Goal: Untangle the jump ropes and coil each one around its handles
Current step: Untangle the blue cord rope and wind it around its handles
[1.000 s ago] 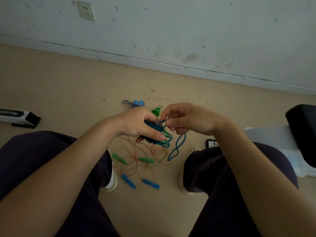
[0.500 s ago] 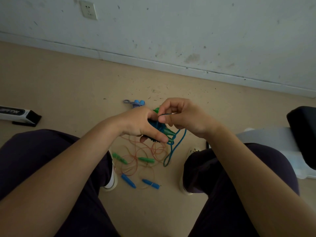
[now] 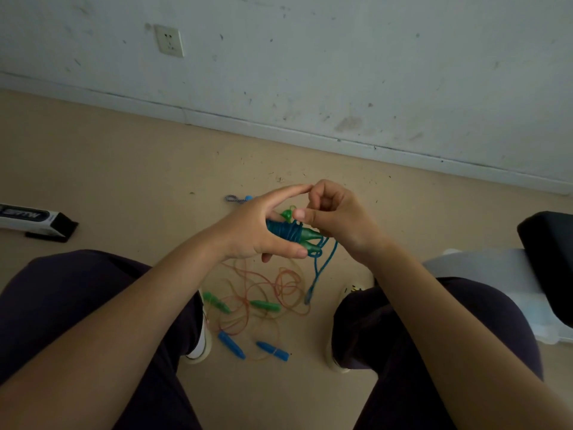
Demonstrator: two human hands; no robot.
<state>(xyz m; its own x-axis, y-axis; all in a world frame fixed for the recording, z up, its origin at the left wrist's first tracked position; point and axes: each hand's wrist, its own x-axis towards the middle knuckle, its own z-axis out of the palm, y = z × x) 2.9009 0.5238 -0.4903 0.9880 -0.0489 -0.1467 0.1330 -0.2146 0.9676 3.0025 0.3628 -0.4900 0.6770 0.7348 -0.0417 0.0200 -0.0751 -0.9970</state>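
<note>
Head view: beige floor [image 3: 124, 169], scuffed wall [image 3: 341, 57].

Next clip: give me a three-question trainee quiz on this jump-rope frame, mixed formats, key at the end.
1. True or false: the blue rope is wound around the green handles held in the left hand.
2. What colour is the loose rope tangle on the floor? A) orange B) black C) white
3. Fill in: the pair of handles lying nearest the camera is ___.

Key: 1 true; 2 A; 3 blue. The right hand pinches the blue rope.
</note>
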